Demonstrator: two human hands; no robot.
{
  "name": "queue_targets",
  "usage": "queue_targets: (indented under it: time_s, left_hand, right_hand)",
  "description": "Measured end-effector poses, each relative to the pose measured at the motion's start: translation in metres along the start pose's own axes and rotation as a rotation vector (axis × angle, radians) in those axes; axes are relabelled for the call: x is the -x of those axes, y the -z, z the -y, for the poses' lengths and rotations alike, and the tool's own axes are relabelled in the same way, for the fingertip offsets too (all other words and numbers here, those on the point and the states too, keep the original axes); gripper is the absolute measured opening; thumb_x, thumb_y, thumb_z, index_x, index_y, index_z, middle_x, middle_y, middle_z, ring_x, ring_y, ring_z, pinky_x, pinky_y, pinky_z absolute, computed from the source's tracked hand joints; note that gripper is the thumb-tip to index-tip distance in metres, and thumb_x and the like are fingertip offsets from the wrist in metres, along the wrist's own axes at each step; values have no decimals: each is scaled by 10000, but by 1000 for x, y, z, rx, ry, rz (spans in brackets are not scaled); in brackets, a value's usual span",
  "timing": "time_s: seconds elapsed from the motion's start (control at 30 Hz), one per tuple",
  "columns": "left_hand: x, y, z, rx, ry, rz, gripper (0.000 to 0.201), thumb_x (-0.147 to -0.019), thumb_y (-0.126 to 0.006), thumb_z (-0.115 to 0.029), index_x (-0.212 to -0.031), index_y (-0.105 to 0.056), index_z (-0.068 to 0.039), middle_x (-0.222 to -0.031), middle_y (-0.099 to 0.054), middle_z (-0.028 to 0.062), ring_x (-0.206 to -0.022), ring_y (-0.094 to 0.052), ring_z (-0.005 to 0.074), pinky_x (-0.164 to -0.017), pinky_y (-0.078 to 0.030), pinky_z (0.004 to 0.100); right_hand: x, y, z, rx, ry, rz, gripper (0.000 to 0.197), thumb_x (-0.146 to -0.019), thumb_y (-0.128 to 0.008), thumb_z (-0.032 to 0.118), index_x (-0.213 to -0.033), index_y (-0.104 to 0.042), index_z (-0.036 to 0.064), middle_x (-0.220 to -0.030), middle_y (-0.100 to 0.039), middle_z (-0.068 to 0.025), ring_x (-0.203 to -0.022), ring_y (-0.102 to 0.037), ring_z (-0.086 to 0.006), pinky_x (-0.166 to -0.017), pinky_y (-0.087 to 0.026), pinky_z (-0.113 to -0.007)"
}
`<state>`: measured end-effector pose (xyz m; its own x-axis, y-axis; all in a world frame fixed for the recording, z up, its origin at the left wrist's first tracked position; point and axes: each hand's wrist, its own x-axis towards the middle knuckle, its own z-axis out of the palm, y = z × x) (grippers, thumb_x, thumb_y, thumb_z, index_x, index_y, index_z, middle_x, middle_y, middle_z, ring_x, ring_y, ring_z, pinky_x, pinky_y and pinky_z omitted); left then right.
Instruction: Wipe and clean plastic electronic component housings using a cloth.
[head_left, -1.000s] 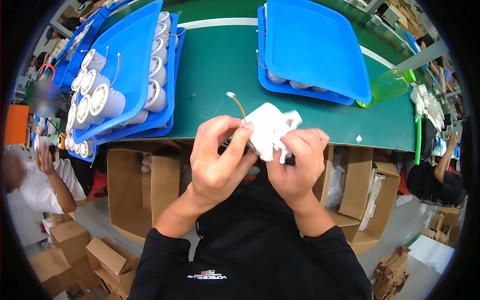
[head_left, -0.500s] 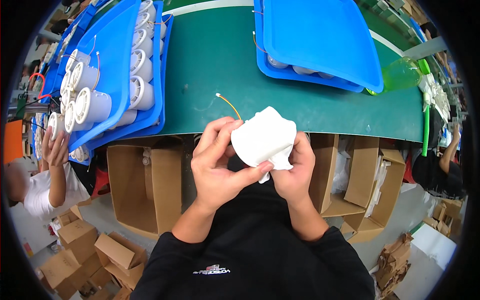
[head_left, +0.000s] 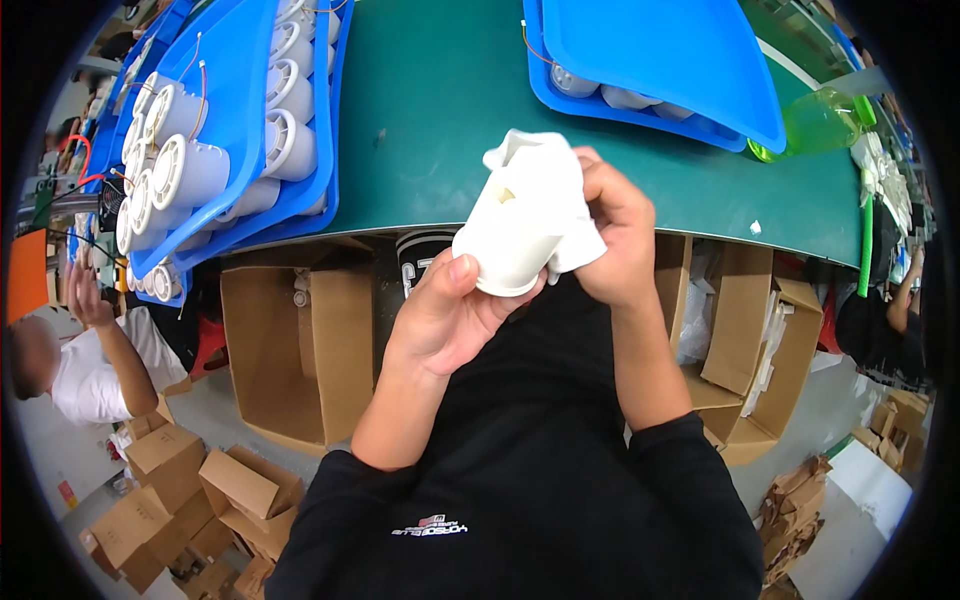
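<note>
My left hand [head_left: 437, 322] grips the lower end of a white round plastic housing [head_left: 508, 243], thumb on its side near the rim. The housing is tilted, held in front of my chest just off the table's near edge. A white cloth [head_left: 556, 190] covers its upper and right part. My right hand [head_left: 622, 235] is closed on this cloth at the housing's right side; some of its fingers are hidden behind the cloth. A small yellowish spot shows on the housing beside the cloth.
Stacked blue trays [head_left: 240, 120] of similar white housings with thin wires stand at left. More blue trays [head_left: 660, 60] lie far right, beside a green bottle [head_left: 815, 125]. Cardboard boxes [head_left: 295, 350] sit below the green table [head_left: 430, 130]. A person [head_left: 115, 360] works at left.
The housing has been turned, so its side and rim now show. My left hand has shifted beneath it, and my right hand has risen with the cloth. The yellow wire is out of sight.
</note>
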<state>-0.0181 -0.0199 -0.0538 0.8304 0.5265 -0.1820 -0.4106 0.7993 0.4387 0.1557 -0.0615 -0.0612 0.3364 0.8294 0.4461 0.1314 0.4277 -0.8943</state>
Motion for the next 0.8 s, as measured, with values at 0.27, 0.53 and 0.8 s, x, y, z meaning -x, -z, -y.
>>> queue_targets:
  time_s: [0.27,0.53,0.8]
  left_hand:
    - [-30,-17,7,463,42,117,749,-852,-645,-448,-1319,-376,73,-1174,-427,212,-1114,-439,258,-951,-530,315]
    - [-46,-50,2,617,63,117,660,-896,-551,-489,-1202,-480,91,-1080,-554,193,-1021,-576,299,-900,-552,298]
    - [-47,-56,12,370,-8,51,724,-863,-600,-498,-1273,-435,75,-1192,-484,204,-1111,-516,278,-949,-527,305]
  right_hand:
    - [-17,24,19,-253,65,-413,85,-868,-603,9,-871,-519,24,-868,-615,-32,-781,-567,-80,-704,-466,-224]
    - [-3,53,34,-116,108,-478,104,-826,-566,-37,-823,-490,34,-953,-559,-69,-877,-538,-116,-791,-436,-256]
    - [-6,46,56,314,296,-308,154,-726,-620,-52,-809,-515,25,-1024,-515,-111,-928,-522,-183,-839,-429,-300]
